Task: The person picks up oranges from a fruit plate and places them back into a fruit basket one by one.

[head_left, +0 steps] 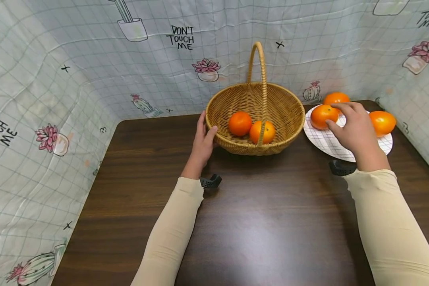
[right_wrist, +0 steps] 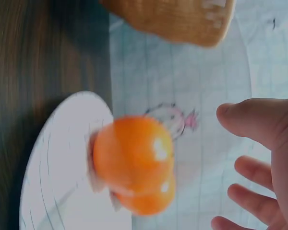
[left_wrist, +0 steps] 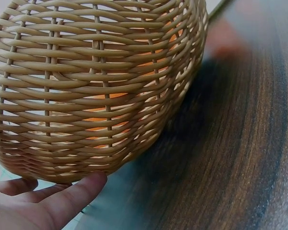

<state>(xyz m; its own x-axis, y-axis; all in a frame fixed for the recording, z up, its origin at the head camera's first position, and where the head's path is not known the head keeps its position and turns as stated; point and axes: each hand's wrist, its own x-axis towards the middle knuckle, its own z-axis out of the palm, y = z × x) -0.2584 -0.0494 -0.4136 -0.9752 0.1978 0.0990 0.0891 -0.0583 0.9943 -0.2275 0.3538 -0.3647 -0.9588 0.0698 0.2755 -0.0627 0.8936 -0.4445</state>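
Observation:
A wicker basket (head_left: 282,133) with a tall arched handle stands at the back of the table, two round orange fruits (head_left: 240,123) inside it. My left hand (head_left: 201,145) touches the basket's left side, its thumb and fingers reaching to the rim; in the left wrist view the straight fingertips lie against the weave. To the right, my right hand (head_left: 357,127) hovers over a white plate (head_left: 329,145), thumb and fingers spread around nothing. Just left of its fingertips is a glossy orange fruit (head_left: 321,117). Another fruit (head_left: 336,97) sits behind that one, and a third (head_left: 383,123) lies right of the hand.
The dark brown wooden table (head_left: 250,214) meets a pale grid-patterned cloth (head_left: 157,79) that hangs at the back and along both sides. The plate stands close to the basket's right side, near the back edge. Black wrist devices (head_left: 211,181) show below both hands.

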